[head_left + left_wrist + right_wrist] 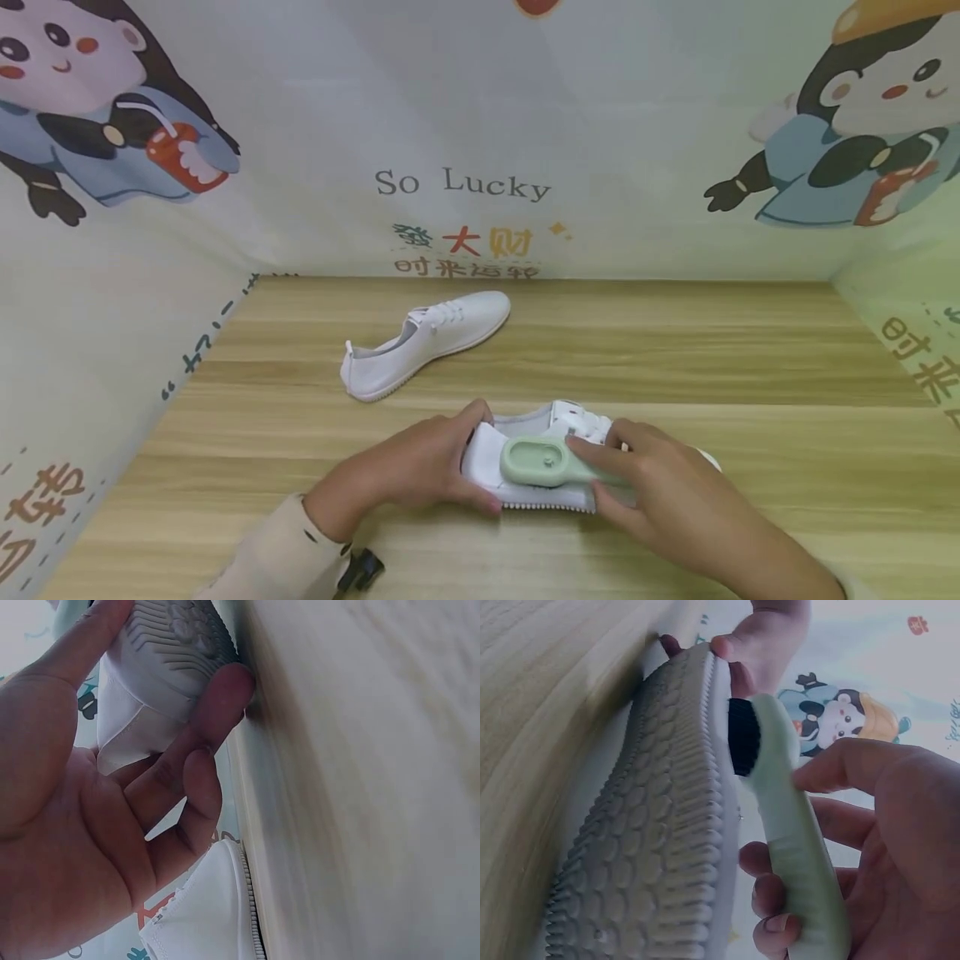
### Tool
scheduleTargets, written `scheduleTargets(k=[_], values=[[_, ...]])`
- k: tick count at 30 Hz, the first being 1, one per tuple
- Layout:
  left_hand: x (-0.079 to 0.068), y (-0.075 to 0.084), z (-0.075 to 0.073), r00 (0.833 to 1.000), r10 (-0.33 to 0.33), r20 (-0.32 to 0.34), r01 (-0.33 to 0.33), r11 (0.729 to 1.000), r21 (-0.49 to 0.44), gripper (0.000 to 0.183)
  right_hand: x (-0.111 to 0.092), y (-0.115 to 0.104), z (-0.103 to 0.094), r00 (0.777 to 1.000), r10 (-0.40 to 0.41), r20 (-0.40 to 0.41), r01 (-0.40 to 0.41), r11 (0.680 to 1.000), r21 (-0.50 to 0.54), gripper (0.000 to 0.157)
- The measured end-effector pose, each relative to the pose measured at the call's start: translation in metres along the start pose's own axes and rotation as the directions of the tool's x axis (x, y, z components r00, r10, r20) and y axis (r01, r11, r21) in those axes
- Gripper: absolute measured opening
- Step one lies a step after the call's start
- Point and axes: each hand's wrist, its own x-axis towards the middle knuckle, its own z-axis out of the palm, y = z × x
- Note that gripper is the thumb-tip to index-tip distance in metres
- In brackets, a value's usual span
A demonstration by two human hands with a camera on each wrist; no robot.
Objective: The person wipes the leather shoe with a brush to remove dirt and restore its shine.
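A white lace-up shoe (483, 454) is tilted on its side over the table, its ribbed sole (652, 817) facing the person. My left hand (427, 458) grips it by the heel, thumb against the sole side and fingers round the back, as the left wrist view shows. In my right hand (667, 492) is a pale green shoe brush (536, 462), held by the handle. Its dark bristles (742, 736) press against the shoe's side near the heel. The right hand covers part of the shoe's toe in the head view.
The other white shoe (427, 346) lies farther back on the wood-grain table (675, 350), toe pointing right. A printed backdrop (465, 108) with cartoon figures rises behind and at both sides. A small black object (362, 571) shows beside the left sleeve.
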Motion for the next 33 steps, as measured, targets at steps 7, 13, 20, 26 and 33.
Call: scheduleTargets(k=[7,13,20,26,33], values=[[0.001,-0.001,0.002,1.000,0.024,-0.007,-0.025,1.000,-0.012,0.067,-0.001,-0.004,0.010,0.999,-0.052,0.008,0.052,0.999,-0.015,0.048],[0.001,0.000,0.001,1.000,0.021,-0.011,-0.021,1.000,-0.005,0.067,0.001,-0.002,0.008,0.998,-0.042,0.055,0.042,0.999,-0.006,0.048],[-0.001,0.001,0.002,1.000,0.002,-0.022,-0.002,1.000,0.022,0.069,0.001,0.009,-0.008,0.989,0.016,0.145,-0.016,1.000,-0.006,0.045],[-0.009,-0.004,0.003,0.998,-0.013,-0.054,0.015,0.999,0.035,0.070,0.007,0.016,-0.014,0.979,-0.024,0.202,0.015,0.999,0.046,0.042],[0.001,-0.001,0.006,0.998,0.051,-0.035,-0.050,0.998,0.027,0.067,-0.002,0.011,0.002,0.992,-0.041,0.116,0.038,0.999,0.030,0.046]])
